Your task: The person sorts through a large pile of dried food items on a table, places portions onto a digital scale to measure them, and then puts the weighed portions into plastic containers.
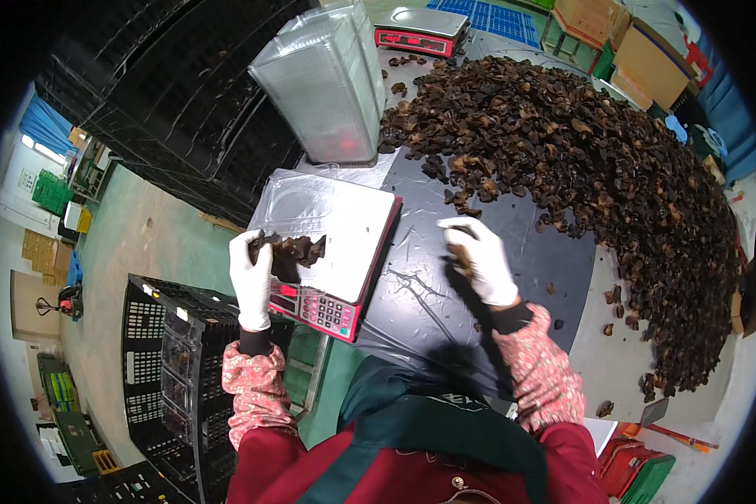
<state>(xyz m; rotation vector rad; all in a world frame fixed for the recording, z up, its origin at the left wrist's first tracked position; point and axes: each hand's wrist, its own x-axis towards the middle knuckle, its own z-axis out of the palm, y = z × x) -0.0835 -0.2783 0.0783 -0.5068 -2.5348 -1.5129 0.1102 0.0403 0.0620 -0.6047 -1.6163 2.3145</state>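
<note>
My left hand (252, 273), in a white glove, is closed on dark dried fungus pieces (294, 254) at the left side of a clear plastic container (286, 202) on a red scale with a steel pan (354, 242). My right hand (483, 260), also gloved, is over the dark sheet on the table (424, 286), its fingers curled round a brownish piece (460, 259), partly hidden. A wide heap of the same dark pieces (563, 143) covers the back and right of the table.
Stacked clear containers (315, 92) stand behind the scale, with a second scale (420, 32) beyond. Tall black crates (143, 84) rise at the back left, more crates (164, 378) at the lower left. Cardboard boxes (647, 63) and a blue slatted tray (487, 17) are at the back.
</note>
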